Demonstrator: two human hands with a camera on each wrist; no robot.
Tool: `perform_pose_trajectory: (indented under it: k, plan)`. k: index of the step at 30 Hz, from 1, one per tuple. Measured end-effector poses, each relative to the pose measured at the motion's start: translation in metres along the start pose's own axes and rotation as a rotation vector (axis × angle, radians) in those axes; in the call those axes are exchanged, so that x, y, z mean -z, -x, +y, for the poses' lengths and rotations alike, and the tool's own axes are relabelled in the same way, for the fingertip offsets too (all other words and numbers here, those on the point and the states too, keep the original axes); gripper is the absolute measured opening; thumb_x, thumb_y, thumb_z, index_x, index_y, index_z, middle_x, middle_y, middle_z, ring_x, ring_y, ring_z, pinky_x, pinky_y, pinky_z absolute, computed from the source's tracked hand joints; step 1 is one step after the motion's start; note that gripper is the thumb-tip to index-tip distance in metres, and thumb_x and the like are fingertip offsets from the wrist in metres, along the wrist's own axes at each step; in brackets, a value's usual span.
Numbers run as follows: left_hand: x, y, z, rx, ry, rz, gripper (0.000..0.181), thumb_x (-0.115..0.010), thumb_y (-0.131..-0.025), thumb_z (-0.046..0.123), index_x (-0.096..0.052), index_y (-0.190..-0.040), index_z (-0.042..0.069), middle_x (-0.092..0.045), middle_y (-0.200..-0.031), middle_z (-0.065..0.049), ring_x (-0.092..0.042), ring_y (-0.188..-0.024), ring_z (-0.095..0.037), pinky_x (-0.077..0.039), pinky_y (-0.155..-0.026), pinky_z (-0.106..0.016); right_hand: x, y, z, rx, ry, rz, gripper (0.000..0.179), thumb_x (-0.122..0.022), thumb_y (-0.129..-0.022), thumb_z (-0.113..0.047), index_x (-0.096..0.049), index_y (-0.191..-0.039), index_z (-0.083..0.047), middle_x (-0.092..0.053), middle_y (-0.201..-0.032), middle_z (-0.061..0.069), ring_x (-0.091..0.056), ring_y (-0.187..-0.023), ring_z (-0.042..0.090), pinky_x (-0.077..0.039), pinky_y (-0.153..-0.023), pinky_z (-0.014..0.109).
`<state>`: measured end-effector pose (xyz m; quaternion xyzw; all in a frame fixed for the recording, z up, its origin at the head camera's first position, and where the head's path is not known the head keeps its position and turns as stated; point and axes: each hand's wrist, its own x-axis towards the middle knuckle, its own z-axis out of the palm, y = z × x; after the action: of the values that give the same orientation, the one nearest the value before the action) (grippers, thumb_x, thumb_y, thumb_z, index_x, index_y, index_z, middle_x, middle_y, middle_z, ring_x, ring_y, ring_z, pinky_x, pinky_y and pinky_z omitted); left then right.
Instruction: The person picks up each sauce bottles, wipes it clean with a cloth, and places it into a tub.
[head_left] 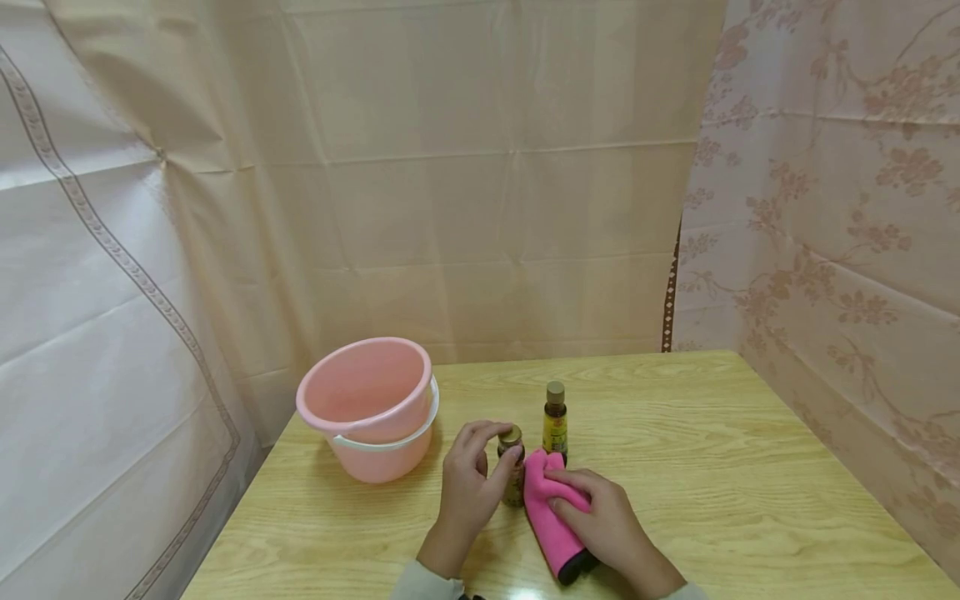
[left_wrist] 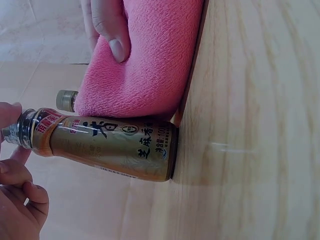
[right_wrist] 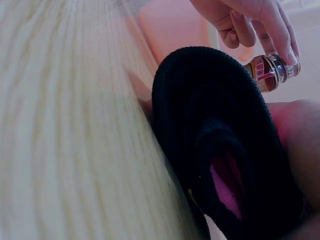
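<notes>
A small sesame oil bottle (head_left: 513,487) with a gold cap stands upright on the wooden table. My left hand (head_left: 469,483) pinches it near the top, between thumb and fingers. In the left wrist view the bottle's gold label (left_wrist: 110,145) shows, with its base on the tabletop. My right hand (head_left: 609,518) grips a folded pink cloth (head_left: 551,525) with a dark border, which lies against or right beside the bottle. The cloth's dark edge (right_wrist: 215,80) fills much of the right wrist view. Behind the cloth stands a second bottle (head_left: 555,427) with a yellow label, its lower part partly hidden.
A pink bucket (head_left: 382,460) with a white handle stands at the table's left, with a pink basin (head_left: 315,398) resting tilted in its top. The wood-grain table (head_left: 720,467) stretches to the right. Curtains (head_left: 487,208) hang behind and at both sides.
</notes>
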<state>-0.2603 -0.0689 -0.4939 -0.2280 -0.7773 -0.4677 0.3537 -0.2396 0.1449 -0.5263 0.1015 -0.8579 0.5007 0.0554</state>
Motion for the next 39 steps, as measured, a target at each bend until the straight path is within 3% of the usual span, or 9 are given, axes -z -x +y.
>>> perform_pose_trajectory:
  k: [5,13,19,39]
  plan:
    - [0.0013,0.0004,-0.0015,0.003,0.004,-0.01,0.024,-0.077,-0.095,0.022,-0.074,-0.119,0.019,-0.067,-0.114,0.003,-0.034,-0.052,0.003,-0.034,-0.044,-0.015,-0.0011,-0.0001,-0.0004,0.042,-0.021,0.023,0.038,-0.084,-0.087,-0.019,-0.075,-0.119,-0.039,-0.073,-0.117,-0.011,-0.067,-0.101,0.009,-0.054,-0.081,0.024]
    - [0.0023,0.0,-0.0034,-0.017,0.021,-0.011,0.024,-0.076,-0.096,0.019,-0.073,-0.119,0.018,-0.07,-0.115,0.001,-0.035,-0.051,0.003,-0.033,-0.044,-0.013,-0.0022,-0.0003,-0.0021,0.106,-0.048,0.066,0.044,-0.084,-0.086,-0.014,-0.075,-0.12,-0.041,-0.07,-0.121,-0.02,-0.065,-0.114,0.009,-0.056,-0.091,0.025]
    - [0.0037,0.0008,-0.0038,-0.041,0.032,-0.02,0.023,-0.075,-0.096,0.015,-0.073,-0.119,0.016,-0.072,-0.115,0.001,-0.033,-0.049,0.006,-0.032,-0.042,-0.011,-0.0023,0.0002,-0.0039,0.19,-0.06,0.097,0.044,-0.084,-0.086,-0.013,-0.075,-0.122,-0.037,-0.07,-0.123,-0.017,-0.066,-0.118,0.012,-0.057,-0.093,0.026]
    - [-0.0004,0.0007,-0.0024,-0.062,0.072,-0.054,0.026,-0.071,-0.098,0.013,-0.072,-0.124,0.015,-0.075,-0.111,-0.001,-0.028,-0.045,0.008,-0.029,-0.039,-0.01,0.002,0.0026,-0.0037,0.307,-0.166,0.178,0.042,-0.082,-0.089,-0.013,-0.073,-0.128,-0.029,-0.068,-0.13,-0.009,-0.068,-0.109,0.008,-0.061,-0.08,0.026]
